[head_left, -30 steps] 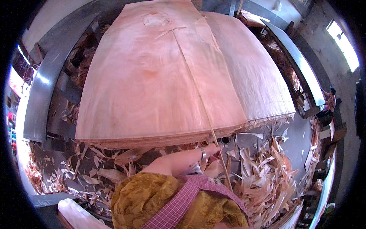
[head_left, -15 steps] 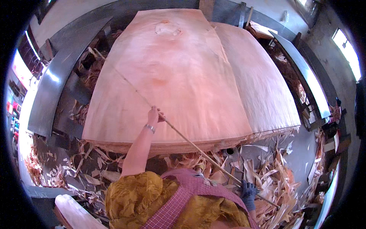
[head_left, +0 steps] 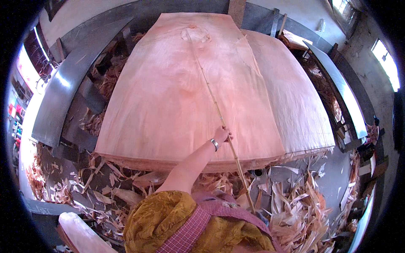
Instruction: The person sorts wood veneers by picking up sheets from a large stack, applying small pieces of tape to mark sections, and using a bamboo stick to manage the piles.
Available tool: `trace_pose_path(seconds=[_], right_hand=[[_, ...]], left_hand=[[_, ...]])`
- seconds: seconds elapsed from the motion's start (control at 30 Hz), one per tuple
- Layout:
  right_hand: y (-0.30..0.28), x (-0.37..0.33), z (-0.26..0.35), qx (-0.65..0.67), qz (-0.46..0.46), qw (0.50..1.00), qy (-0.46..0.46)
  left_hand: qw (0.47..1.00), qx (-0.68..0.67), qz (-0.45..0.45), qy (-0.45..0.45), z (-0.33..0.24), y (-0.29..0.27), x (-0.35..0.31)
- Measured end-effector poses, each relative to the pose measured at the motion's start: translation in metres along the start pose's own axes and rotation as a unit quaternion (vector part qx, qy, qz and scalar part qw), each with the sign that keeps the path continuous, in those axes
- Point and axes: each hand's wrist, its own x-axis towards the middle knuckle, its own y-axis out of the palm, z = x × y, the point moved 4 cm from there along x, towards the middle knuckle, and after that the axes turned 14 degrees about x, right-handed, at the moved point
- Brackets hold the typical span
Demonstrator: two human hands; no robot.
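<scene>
A long thin bamboo pole point(head_left: 204, 75) runs from my waist out over a large stack of pinkish wood veneer sheets point(head_left: 156, 105). My left hand point(head_left: 222, 134), bare and with a metal watch at the wrist, is closed round the pole above the stack's near edge. The far tip lies by a rough ring-shaped patch point(head_left: 198, 34) on the top sheet. Down by my apron, only a scrap of my right hand's blue-grey glove point(head_left: 262, 218) seems to show; its fingers are hidden.
A second veneer stack point(head_left: 295, 92) adjoins on the right. Metal panels slope along the left point(head_left: 63, 92) and right point(head_left: 337, 84) sides. Curled veneer scraps point(head_left: 299, 206) litter the floor before the stacks. A wooden post point(head_left: 235, 12) rises behind.
The pole has swung rightward from the stack's left side and now points straight away from me. My left hand moved right with it; my gloved right hand drew in and is mostly hidden.
</scene>
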Motion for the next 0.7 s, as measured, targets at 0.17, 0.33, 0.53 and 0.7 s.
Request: trace_pose_path(seconds=[0.17, 0.33, 0.53, 0.7], right_hand=[[0.008, 0.049, 0.007, 0.027, 0.002, 0.999, 0.021], [0.019, 0.113, 0.015, 0.045, 0.027, 0.999, 0.007], [0.032, 0.163, 0.03, 0.053, 0.05, 0.997, -0.022], [0.058, 0.185, 0.052, 0.055, 0.041, 0.994, -0.09]], left_hand=[[0.998, 0.058, -0.034, -0.009, -0.022, 0.013, 0.015], [0.995, 0.089, -0.047, -0.01, -0.047, -0.004, 0.051], [0.994, 0.042, -0.097, 0.015, -0.082, -0.037, 0.069], [0.981, -0.038, -0.184, 0.055, -0.108, -0.132, 0.028]])
